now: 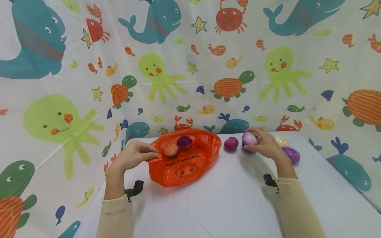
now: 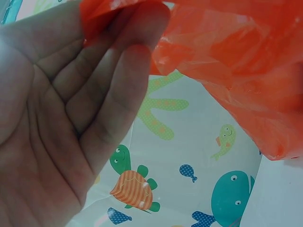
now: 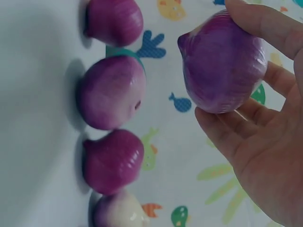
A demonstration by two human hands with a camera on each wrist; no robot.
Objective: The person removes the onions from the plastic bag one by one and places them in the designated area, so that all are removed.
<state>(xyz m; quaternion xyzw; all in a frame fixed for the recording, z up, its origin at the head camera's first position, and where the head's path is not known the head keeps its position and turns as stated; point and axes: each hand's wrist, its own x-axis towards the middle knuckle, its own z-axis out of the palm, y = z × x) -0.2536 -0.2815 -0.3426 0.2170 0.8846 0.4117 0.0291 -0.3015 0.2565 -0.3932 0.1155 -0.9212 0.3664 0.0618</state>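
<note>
Partly hidden: onion (image 1: 249,138) in right hand (image 1: 265,144); bag (image 1: 186,158) veils two.

Bright even light, soft shadows, warped edges

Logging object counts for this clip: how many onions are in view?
7 onions. Two lie at the orange bag, one is held in the right hand, and four sit on the table nearby. The bag may hide more.

White tabletop (image 1: 226,205), evenly lit. Behind and at both sides, hanging cloth backdrop (image 1: 268,82) printed with whales, octopuses, turtles, crabs, starfish, small fish.
</note>
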